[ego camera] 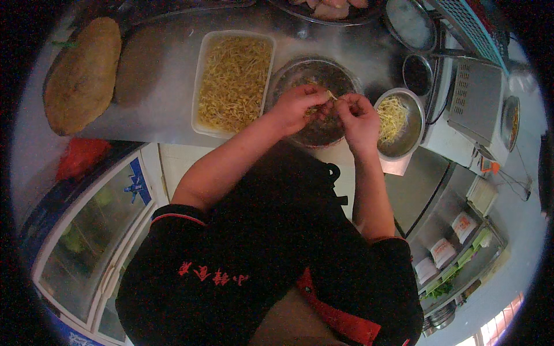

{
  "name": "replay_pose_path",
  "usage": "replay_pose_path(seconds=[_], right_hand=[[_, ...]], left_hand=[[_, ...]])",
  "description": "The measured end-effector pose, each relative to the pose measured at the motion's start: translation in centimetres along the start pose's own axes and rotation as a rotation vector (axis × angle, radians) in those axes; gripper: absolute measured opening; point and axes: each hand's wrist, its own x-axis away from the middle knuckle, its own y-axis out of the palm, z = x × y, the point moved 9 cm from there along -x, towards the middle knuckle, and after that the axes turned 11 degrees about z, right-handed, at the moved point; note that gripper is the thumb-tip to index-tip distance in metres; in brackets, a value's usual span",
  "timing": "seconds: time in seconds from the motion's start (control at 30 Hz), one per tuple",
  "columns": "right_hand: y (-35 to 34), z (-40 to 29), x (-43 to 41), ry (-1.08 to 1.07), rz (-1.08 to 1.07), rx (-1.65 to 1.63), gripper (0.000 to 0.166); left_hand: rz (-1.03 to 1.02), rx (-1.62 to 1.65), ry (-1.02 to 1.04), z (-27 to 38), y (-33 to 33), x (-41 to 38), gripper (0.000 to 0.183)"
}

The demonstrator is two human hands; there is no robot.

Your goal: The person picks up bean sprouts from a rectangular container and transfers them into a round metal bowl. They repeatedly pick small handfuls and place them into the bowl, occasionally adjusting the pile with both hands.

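Observation:
Over a round metal bowl (320, 134), my two hands are close together. My left hand (301, 106) pinches one end of a thin pale bean sprout (331, 95) between thumb and finger. My right hand (359, 114) has its fingertips at the sprout's other end. Beside the bowl on the left is a rectangular white plastic tub (195, 86) full of bean sprouts (233, 82). To the right of my right hand, a smaller steel bowl (402, 149) holds a heap of pale yellow sprouts (391, 119). My hands partly hide the middle bowl's contents.
A thick wooden chopping board (84, 78) lies at the left of the steel counter (173, 56). Along the far edge is a large tray (324, 19) of raw meat. At the right are a dark-filled bowl (417, 74), a bowl with whitish contents (410, 26) and a grey appliance (476, 99).

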Motion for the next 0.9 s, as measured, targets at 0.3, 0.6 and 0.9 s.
replay_pose_path(seconds=[0.3, 0.6, 0.9], right_hand=[[0.6, -1.3, 1.2, -0.214, 0.079, 0.175, 0.012], [-9.4, -0.9, 0.0, -0.24, 0.361, 0.058, 0.015], [-16.6, 3.6, -1.3, -0.623, 0.44, 1.076, 0.03]], left_hand=[[0.077, -0.278, 0.137, 1.2, -0.1, 0.4, 0.016], [0.074, -0.098, -0.013, 0.0, -1.7, -0.1, 0.021], [0.206, -0.087, -0.102, -1.6, -4.5, -2.1, 0.036]])
